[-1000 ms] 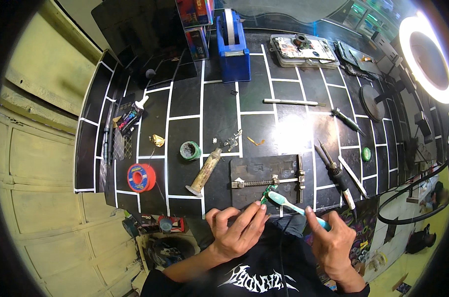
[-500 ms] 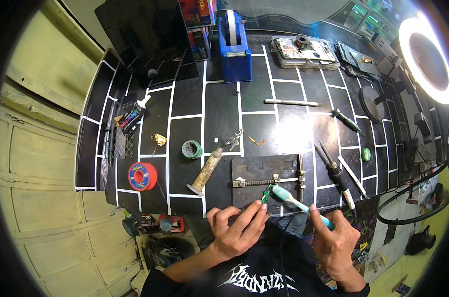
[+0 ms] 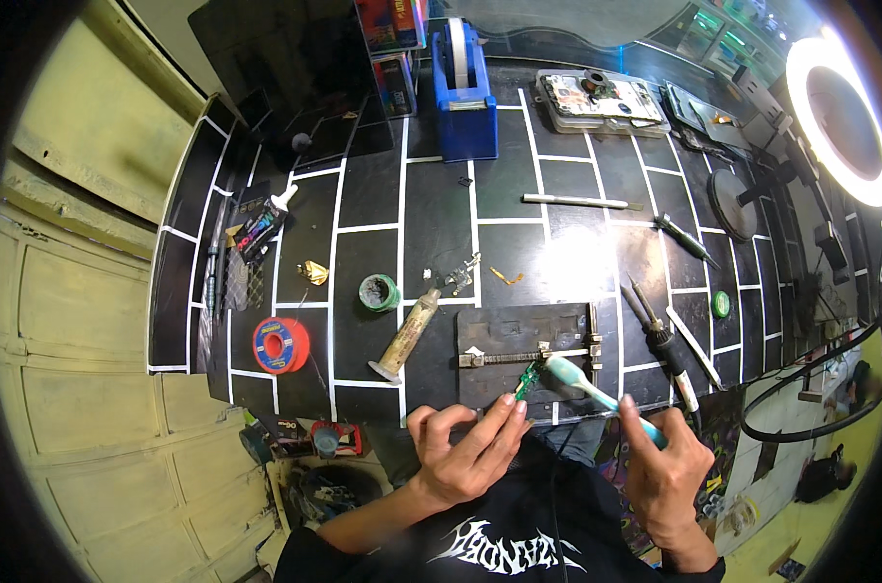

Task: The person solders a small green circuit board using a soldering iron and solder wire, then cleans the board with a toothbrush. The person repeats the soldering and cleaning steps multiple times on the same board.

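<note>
Between the fingertips of my left hand (image 3: 468, 449) is a small green circuit board (image 3: 527, 383), held tilted over the near edge of a dark board holder (image 3: 499, 333) with a metal rail and clamp. My right hand (image 3: 668, 474) is closed around the handle of a light-blue toothbrush (image 3: 596, 394), index finger stretched along it. The brush head lies just right of the circuit board's upper end, close to it; its bristles are hard to make out.
Right of the holder lie a soldering iron (image 3: 672, 352), tweezers (image 3: 639, 301) and a white stick (image 3: 691, 345). On the left are a syringe (image 3: 408, 335), a green-rimmed jar (image 3: 379, 292) and a red solder spool (image 3: 281, 346). A blue tape dispenser (image 3: 468, 131) stands farther back.
The toothbrush head has shifted a little right and away from me, off the circuit board's upper end. My right hand moved slightly right with it; my left hand stays nearly still.
</note>
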A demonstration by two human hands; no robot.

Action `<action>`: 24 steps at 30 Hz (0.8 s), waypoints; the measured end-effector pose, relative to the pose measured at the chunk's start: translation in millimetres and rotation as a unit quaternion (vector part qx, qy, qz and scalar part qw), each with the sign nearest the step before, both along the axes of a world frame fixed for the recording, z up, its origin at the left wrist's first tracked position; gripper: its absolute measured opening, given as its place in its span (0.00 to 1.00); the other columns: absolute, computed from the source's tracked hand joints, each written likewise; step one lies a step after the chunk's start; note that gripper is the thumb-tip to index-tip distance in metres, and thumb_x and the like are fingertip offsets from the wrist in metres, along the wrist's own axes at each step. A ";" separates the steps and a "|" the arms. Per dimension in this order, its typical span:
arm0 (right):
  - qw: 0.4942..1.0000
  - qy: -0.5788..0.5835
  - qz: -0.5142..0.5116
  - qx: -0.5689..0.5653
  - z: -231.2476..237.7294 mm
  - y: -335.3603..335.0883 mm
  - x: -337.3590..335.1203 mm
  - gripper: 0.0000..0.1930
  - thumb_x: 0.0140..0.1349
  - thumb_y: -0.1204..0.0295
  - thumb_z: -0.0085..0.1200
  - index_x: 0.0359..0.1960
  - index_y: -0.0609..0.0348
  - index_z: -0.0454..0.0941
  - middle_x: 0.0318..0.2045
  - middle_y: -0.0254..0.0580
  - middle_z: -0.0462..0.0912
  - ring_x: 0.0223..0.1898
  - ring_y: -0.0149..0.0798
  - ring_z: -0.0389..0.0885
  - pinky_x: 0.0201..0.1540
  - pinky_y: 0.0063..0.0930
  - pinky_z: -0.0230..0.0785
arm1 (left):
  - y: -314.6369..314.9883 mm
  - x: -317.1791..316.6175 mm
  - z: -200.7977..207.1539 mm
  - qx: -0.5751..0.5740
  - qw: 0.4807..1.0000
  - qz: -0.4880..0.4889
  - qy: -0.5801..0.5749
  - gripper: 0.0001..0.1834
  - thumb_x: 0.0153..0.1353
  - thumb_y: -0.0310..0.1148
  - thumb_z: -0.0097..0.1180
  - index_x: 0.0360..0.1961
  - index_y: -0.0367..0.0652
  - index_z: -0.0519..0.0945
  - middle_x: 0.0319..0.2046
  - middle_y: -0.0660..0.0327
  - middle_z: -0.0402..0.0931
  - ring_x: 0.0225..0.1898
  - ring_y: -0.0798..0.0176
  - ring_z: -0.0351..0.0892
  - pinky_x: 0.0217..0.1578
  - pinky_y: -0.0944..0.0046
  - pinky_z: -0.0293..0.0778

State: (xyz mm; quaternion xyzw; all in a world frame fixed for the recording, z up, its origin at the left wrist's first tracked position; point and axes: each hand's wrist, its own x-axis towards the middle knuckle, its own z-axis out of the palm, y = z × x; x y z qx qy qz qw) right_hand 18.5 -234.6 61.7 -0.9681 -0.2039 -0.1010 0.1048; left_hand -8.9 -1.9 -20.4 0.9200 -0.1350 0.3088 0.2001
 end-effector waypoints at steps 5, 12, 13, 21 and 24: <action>0.999 0.041 0.033 0.005 -2.2 3.4 -2.1 0.30 0.49 0.78 0.60 0.56 0.37 0.85 0.22 0.35 0.66 0.18 0.37 0.69 0.18 0.33 0.60 | 0.3 -0.1 -0.1 0.001 1.000 -0.006 0.004 0.19 0.50 0.34 0.74 0.47 0.51 0.90 0.50 0.74 0.83 0.41 0.63 0.67 0.45 0.57 0.59; 0.999 0.031 0.036 0.008 -5.3 -0.7 -1.7 0.30 0.48 0.78 0.60 0.56 0.38 0.85 0.22 0.33 0.65 0.18 0.36 0.69 0.17 0.33 0.59 | 0.0 1.5 2.2 0.006 1.000 -0.006 -0.007 0.21 0.49 0.34 0.75 0.48 0.50 0.89 0.50 0.74 0.83 0.41 0.62 0.67 0.44 0.56 0.59; 1.000 0.021 0.012 -0.001 0.2 -0.5 -0.7 0.29 0.49 0.77 0.59 0.56 0.38 0.85 0.23 0.34 0.66 0.19 0.36 0.69 0.18 0.33 0.59 | -0.1 1.7 1.8 0.005 1.000 -0.006 -0.009 0.21 0.49 0.34 0.75 0.48 0.50 0.89 0.50 0.74 0.83 0.41 0.62 0.67 0.44 0.56 0.59; 1.000 -0.004 0.013 0.011 -3.2 -4.5 -0.5 0.30 0.51 0.76 0.61 0.58 0.36 0.84 0.24 0.35 0.69 0.19 0.37 0.70 0.19 0.33 0.60 | -0.3 1.7 0.9 0.003 1.000 -0.007 -0.012 0.22 0.50 0.34 0.75 0.49 0.49 0.89 0.49 0.73 0.84 0.41 0.62 0.67 0.44 0.56 0.59; 0.997 0.052 0.064 0.015 -1.1 2.9 -3.1 0.30 0.50 0.77 0.61 0.58 0.37 0.84 0.23 0.35 0.68 0.18 0.37 0.69 0.19 0.34 0.60 | -0.8 1.6 0.3 0.002 1.000 -0.006 -0.010 0.22 0.50 0.34 0.75 0.49 0.49 0.89 0.50 0.73 0.84 0.41 0.62 0.67 0.44 0.56 0.59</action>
